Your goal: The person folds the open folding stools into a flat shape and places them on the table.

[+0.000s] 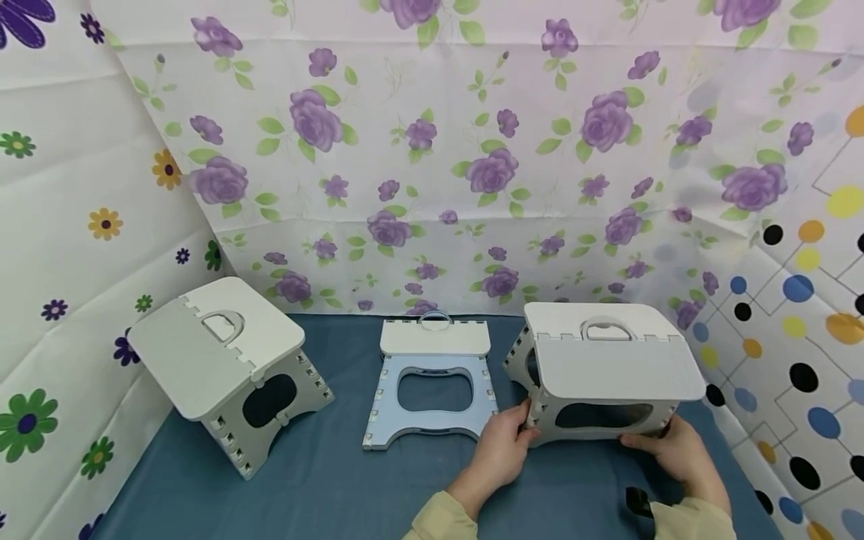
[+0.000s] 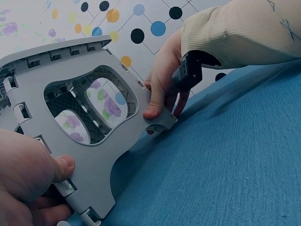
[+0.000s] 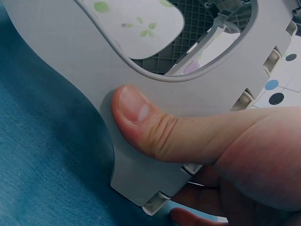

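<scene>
At the right of the head view, an unfolded grey-white folding stool [image 1: 614, 364] stands with a carry handle on its top. My left hand [image 1: 501, 444] grips its front left leg; in the left wrist view the thumb [image 2: 65, 167] lies on the panel's face and the fingers go behind the edge. My right hand [image 1: 683, 457] holds the front right leg. Its thumb [image 3: 134, 108] presses the leg's face in the right wrist view, with the other fingers partly hidden behind. An oval opening in the front panel shows the stool's ribbed inside.
A folded blue-and-white stool [image 1: 432, 431] lies flat at the middle of the blue cloth [image 1: 324, 495]. Another unfolded white stool [image 1: 223, 345] stands at the left, turned at an angle. Flowered sheets [image 1: 432, 187] hang behind and left, a dotted one [image 1: 810, 337] at the right.
</scene>
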`<move>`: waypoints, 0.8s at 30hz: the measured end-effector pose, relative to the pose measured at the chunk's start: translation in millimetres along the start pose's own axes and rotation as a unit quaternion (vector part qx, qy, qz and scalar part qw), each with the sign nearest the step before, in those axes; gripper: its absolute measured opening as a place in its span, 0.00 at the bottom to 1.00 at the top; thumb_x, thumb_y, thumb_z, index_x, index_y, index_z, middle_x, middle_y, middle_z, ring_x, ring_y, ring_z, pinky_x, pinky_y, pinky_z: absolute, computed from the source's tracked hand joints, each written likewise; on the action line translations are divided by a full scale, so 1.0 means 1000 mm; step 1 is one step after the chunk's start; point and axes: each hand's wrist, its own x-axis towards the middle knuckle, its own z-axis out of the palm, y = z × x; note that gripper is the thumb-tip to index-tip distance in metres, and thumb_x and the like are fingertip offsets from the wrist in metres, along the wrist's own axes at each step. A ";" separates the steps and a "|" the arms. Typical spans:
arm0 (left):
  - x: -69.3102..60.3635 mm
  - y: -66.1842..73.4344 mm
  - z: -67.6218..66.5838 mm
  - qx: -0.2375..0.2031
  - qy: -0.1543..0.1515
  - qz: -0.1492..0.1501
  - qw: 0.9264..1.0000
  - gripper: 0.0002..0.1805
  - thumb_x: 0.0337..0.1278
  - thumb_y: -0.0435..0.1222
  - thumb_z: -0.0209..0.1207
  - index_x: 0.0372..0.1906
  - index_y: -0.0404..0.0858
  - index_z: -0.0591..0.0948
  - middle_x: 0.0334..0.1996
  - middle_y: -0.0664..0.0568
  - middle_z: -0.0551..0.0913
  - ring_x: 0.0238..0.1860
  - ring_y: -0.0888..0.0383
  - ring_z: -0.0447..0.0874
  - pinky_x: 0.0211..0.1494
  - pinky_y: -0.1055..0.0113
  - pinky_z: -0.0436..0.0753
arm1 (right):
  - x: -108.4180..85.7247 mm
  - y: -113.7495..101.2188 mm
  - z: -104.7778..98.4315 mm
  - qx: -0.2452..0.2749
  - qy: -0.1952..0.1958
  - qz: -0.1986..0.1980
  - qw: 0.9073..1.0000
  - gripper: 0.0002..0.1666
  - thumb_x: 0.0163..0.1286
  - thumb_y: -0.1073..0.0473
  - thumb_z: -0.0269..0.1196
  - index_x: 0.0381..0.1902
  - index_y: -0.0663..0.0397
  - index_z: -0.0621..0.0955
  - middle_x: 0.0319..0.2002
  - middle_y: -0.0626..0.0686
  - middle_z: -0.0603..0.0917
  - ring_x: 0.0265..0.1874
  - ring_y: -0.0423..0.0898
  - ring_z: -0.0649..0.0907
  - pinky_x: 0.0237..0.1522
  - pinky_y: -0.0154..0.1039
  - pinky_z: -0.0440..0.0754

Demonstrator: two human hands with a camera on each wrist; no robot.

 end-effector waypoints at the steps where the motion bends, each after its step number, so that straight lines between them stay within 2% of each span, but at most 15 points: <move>1: 0.000 0.001 0.000 0.000 -0.001 -0.003 1.000 0.26 0.74 0.36 0.66 0.71 0.33 0.80 0.59 0.47 0.88 0.58 0.56 0.87 0.55 0.63 0.86 | 0.000 0.001 0.000 0.000 0.001 0.001 1.000 0.69 0.53 0.29 0.82 0.72 0.76 0.68 0.67 0.79 0.74 0.64 0.76 0.76 0.61 0.73 0.74; 7: 0.001 0.008 -0.003 -0.004 -0.014 -0.033 0.999 0.25 0.73 0.35 0.66 0.71 0.36 0.80 0.60 0.49 0.88 0.59 0.58 0.86 0.58 0.64 0.85 | -0.001 -0.001 0.000 0.003 0.003 -0.003 1.000 0.69 0.53 0.30 0.82 0.72 0.76 0.67 0.67 0.79 0.74 0.63 0.76 0.76 0.61 0.73 0.74; 12: 0.003 0.009 -0.004 -0.008 -0.019 -0.043 0.999 0.26 0.74 0.35 0.66 0.72 0.36 0.79 0.61 0.48 0.87 0.60 0.57 0.85 0.59 0.63 0.85 | 0.000 -0.003 -0.001 0.003 0.009 -0.008 1.000 0.68 0.55 0.30 0.82 0.72 0.76 0.67 0.67 0.79 0.74 0.64 0.76 0.76 0.61 0.72 0.74; 19: 0.001 0.009 -0.004 -0.011 -0.020 -0.043 0.999 0.26 0.75 0.35 0.65 0.73 0.36 0.79 0.60 0.49 0.87 0.57 0.59 0.86 0.55 0.65 0.85 | 0.000 -0.003 -0.001 -0.001 0.007 -0.007 1.000 0.69 0.53 0.29 0.82 0.72 0.75 0.67 0.67 0.79 0.75 0.64 0.76 0.76 0.61 0.73 0.73; 24: 0.000 0.010 -0.004 -0.011 -0.030 -0.056 0.998 0.27 0.75 0.35 0.65 0.74 0.36 0.78 0.62 0.48 0.86 0.59 0.58 0.85 0.58 0.63 0.85 | -0.001 -0.001 0.000 -0.002 0.003 -0.008 1.000 0.70 0.52 0.29 0.82 0.72 0.76 0.68 0.66 0.79 0.75 0.64 0.77 0.76 0.61 0.73 0.74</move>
